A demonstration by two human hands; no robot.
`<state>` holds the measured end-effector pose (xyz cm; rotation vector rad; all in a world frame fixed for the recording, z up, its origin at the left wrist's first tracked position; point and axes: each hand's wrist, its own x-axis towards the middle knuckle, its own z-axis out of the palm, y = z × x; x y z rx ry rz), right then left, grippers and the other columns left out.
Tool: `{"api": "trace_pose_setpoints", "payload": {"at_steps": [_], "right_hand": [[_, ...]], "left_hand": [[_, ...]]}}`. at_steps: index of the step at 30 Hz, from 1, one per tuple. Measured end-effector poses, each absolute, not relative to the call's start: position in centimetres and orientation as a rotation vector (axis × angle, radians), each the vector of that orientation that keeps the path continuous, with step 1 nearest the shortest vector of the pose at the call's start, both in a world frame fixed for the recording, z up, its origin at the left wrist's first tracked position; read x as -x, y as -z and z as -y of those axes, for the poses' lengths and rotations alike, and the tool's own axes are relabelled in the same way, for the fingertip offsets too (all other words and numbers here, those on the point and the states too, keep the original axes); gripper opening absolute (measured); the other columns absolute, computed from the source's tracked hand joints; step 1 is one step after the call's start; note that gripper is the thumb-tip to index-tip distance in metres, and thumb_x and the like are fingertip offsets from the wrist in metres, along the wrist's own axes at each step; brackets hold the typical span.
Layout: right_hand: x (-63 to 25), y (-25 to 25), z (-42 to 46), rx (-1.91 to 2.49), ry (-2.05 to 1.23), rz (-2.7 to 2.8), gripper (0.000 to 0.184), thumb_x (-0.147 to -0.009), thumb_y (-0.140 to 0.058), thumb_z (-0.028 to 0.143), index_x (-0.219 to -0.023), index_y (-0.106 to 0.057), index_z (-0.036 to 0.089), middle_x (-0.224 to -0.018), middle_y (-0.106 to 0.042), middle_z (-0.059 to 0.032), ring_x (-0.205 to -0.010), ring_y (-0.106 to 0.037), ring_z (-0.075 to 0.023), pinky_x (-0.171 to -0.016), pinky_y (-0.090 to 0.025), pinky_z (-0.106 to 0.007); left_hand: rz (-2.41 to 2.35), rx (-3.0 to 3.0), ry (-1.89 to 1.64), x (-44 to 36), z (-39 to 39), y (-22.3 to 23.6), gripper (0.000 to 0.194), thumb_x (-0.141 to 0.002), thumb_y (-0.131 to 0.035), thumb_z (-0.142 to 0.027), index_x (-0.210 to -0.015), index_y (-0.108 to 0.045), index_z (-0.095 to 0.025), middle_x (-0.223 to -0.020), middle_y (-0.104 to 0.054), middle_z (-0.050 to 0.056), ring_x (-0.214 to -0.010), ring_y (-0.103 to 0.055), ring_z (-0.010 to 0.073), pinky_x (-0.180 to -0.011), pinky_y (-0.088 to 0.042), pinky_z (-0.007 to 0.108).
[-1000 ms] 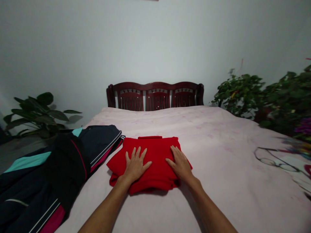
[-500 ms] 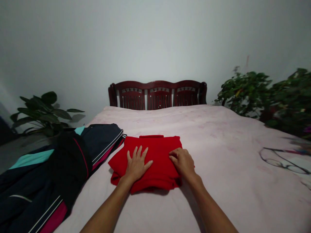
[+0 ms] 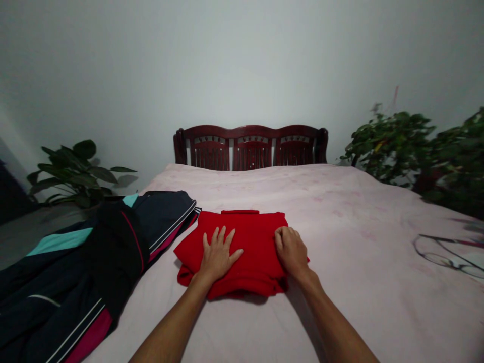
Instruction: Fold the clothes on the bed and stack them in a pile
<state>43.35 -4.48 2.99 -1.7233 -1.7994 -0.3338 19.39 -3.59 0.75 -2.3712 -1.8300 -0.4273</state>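
A folded red garment (image 3: 249, 237) lies on the pink bed (image 3: 340, 222) in front of me. My left hand (image 3: 218, 254) rests flat on its left half, fingers spread and open. My right hand (image 3: 290, 248) sits on the garment's right edge with the fingers curled down into the cloth; whether they pinch the fabric is hard to tell.
A dark jacket with teal, pink and white stripes (image 3: 94, 252) lies at the left of the bed, touching the red garment. A dark wooden headboard (image 3: 250, 147) stands at the far end. Potted plants flank the bed, left (image 3: 75, 171) and right (image 3: 416, 146). Glasses (image 3: 442, 252) lie at the right.
My right hand has gone from lying flat on the garment to curling its fingers at the right edge. The left hand stays flat. The view has shifted slightly left.
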Motion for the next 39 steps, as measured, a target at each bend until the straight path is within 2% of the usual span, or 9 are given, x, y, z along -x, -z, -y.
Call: {"api": "trace_pose_setpoints", "payload": {"at_steps": [7, 11, 14, 17, 20, 24, 31, 36, 39], "right_hand": [[-41.6, -4.8, 2.6, 1.698, 0.318, 1.977, 0.022, -0.096, -0.04, 0.022, -0.091, -0.062, 0.017, -0.094, -0.065, -0.0125, -0.087, -0.057, -0.0241, -0.075, -0.038, -0.035], [-41.1, -4.7, 2.0, 1.759, 0.256, 2.056, 0.025, -0.094, -0.042, 0.017, -0.084, -0.064, 0.016, -0.087, -0.067, -0.0151, -0.082, -0.06, -0.0247, -0.073, -0.038, -0.035], [-41.4, -4.6, 2.9, 1.711, 0.194, 1.986, 0.026, -0.096, -0.039, 0.021, -0.089, -0.063, 0.017, -0.091, -0.068, -0.0124, -0.082, -0.061, -0.023, -0.074, -0.041, -0.034], [-41.3, -4.7, 5.6, 1.433, -0.024, 1.907, 0.024, -0.099, -0.037, 0.027, -0.094, -0.06, 0.02, -0.095, -0.067, -0.0072, -0.088, -0.061, -0.0199, -0.078, -0.045, -0.032], [-40.7, -4.4, 9.1, 1.162, -0.214, 1.963, 0.022, -0.099, -0.04, 0.029, -0.093, -0.061, 0.022, -0.093, -0.067, -0.004, -0.089, -0.061, -0.0178, -0.08, -0.046, -0.03], [-40.2, -3.8, 12.7, 0.98, -0.246, 2.101, 0.021, -0.099, -0.045, 0.026, -0.092, -0.064, 0.023, -0.085, -0.067, -0.003, -0.082, -0.059, -0.0166, -0.077, -0.045, -0.031], [-40.3, -3.4, 13.3, 1.003, 0.076, 2.253, 0.022, -0.098, -0.049, 0.026, -0.093, -0.071, 0.024, -0.08, -0.065, -0.0043, -0.073, -0.054, -0.016, -0.064, -0.04, -0.03], [-39.6, -2.3, 12.6, 1.026, 0.481, 2.314, 0.025, -0.096, -0.053, 0.023, -0.075, -0.066, 0.021, -0.071, -0.058, -0.0022, -0.065, -0.045, -0.0152, -0.061, -0.032, -0.031], [-39.3, -1.6, 12.2, 1.012, 0.597, 2.319, 0.025, -0.095, -0.052, 0.017, -0.072, -0.061, 0.02, -0.071, -0.056, -0.0025, -0.065, -0.044, -0.0161, -0.061, -0.031, -0.032]], "left_hand": [[1.844, 2.378, 0.418, -19.3, 3.5, -0.7, 0.071, -0.093, -0.033, -0.067, -0.154, -0.031, -0.03, -0.162, -0.029, 0.011, -0.149, -0.021, 0.0338, -0.116, -0.011, 0.067], [1.834, 2.38, 0.421, -19.3, 3.6, -0.7, 0.072, -0.093, -0.032, -0.067, -0.154, -0.031, -0.03, -0.162, -0.029, 0.011, -0.149, -0.022, 0.0332, -0.117, -0.012, 0.065], [1.82, 2.375, 0.432, -19.2, 3.6, -0.7, 0.072, -0.093, -0.032, -0.068, -0.154, -0.031, -0.03, -0.161, -0.03, 0.01, -0.149, -0.022, 0.0332, -0.117, -0.013, 0.065], [1.819, 2.378, 0.438, -19.2, 3.5, -0.6, 0.071, -0.093, -0.032, -0.068, -0.153, -0.032, -0.029, -0.161, -0.03, 0.011, -0.149, -0.023, 0.0329, -0.116, -0.013, 0.065], [1.829, 2.378, 0.441, -19.2, 3.5, -0.6, 0.072, -0.093, -0.032, -0.068, -0.153, -0.032, -0.029, -0.161, -0.031, 0.011, -0.149, -0.023, 0.0327, -0.117, -0.012, 0.065], [1.832, 2.386, 0.45, -19.2, 3.6, -0.8, 0.073, -0.093, -0.03, -0.069, -0.154, -0.032, -0.029, -0.161, -0.031, 0.012, -0.149, -0.023, 0.0329, -0.117, -0.011, 0.063], [1.851, 2.421, 0.429, -19.1, 3.8, -1.2, 0.062, -0.099, -0.025, -0.057, -0.154, -0.031, -0.029, -0.161, -0.03, 0.012, -0.15, -0.022, 0.0306, -0.118, -0.012, 0.062], [1.858, 2.452, 0.464, -18.7, 3.8, -1.3, 0.055, -0.102, -0.023, -0.048, -0.153, -0.031, -0.031, -0.162, -0.029, 0.009, -0.15, -0.022, 0.0275, -0.118, -0.012, 0.06], [1.853, 2.465, 0.485, -18.6, 3.7, -1.1, 0.054, -0.102, -0.022, -0.047, -0.153, -0.031, -0.032, -0.162, -0.03, 0.007, -0.15, -0.022, 0.0264, -0.119, -0.013, 0.059]]}}
